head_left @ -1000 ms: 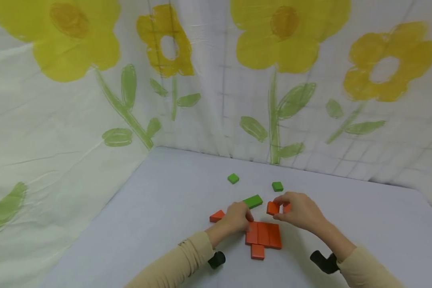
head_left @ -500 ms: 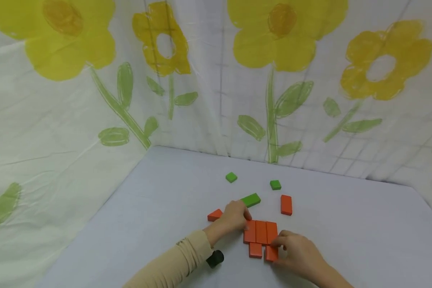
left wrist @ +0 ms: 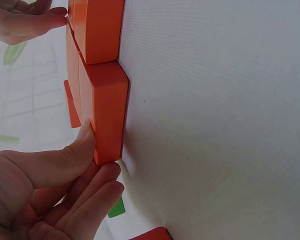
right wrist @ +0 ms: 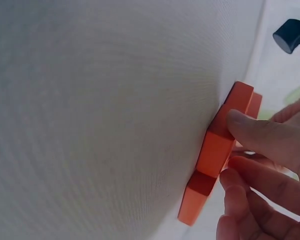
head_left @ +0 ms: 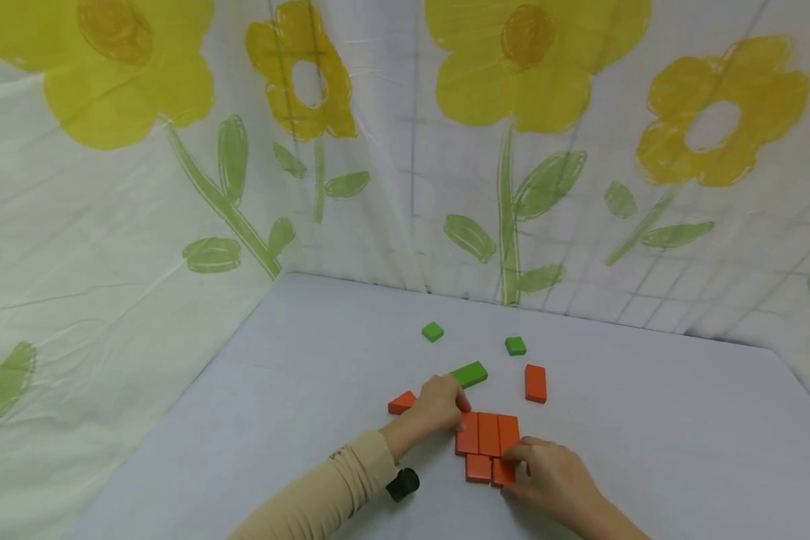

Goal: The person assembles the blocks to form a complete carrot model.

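Note:
Three orange-red rectangular blocks (head_left: pixel 488 434) lie side by side on the table. My left hand (head_left: pixel 435 409) holds the far end of the leftmost block (left wrist: pixel 107 112) between thumb and fingers. Along the near side of this row sits a small orange-red block (head_left: pixel 478 468). Right of it, a second small orange-red block (head_left: pixel 502 472) lies against the row, pinched by my right hand (head_left: pixel 556 480); the right wrist view shows the thumb on one face of that block (right wrist: pixel 215 152). Part of the leftmost block is hidden by my left fingers.
A long green block (head_left: pixel 469 374) lies just beyond my left hand, with an orange-red triangular block (head_left: pixel 401 403) to its left. Farther back are two small green blocks, one left (head_left: pixel 433 331), one right (head_left: pixel 516 346). An orange-red rectangular block (head_left: pixel 535 383) lies at right.
My right hand has brought the small block from beside the far-right rectangular block to the row's near side, then slid it left toward the other small block. My left hand stays in place.

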`<state>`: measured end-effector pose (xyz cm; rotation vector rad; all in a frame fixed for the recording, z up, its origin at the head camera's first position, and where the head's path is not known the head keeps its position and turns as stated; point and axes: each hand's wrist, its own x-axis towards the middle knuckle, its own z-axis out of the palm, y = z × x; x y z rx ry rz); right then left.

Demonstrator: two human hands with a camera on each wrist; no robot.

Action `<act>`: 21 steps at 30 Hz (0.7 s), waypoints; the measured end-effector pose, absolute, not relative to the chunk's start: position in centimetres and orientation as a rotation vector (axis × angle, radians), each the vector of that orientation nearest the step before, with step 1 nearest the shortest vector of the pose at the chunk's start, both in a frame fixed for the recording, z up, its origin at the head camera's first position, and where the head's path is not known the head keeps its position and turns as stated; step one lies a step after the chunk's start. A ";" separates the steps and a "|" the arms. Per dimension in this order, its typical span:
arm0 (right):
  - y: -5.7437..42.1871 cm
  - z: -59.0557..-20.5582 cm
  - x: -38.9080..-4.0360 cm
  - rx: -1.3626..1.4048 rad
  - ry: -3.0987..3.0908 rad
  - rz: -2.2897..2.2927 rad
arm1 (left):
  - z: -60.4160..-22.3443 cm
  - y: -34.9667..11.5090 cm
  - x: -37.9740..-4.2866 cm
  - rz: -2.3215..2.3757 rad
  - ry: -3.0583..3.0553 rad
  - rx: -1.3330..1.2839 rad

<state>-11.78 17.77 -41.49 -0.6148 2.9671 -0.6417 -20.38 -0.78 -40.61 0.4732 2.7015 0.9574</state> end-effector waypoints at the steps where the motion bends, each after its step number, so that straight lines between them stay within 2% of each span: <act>1: 17.8 -41.5 -11.8 -0.623 2.969 -0.645 | -40.6 -0.8 -20.4 0.956 2.705 0.474; 14: 17.7 -41.6 -12.2 -0.738 2.878 -0.781 | -40.4 -0.8 -20.3 0.966 2.688 0.456; 21: 18.6 -39.5 -13.2 -0.607 2.890 -0.827 | -40.4 -1.0 -20.4 0.956 2.692 0.491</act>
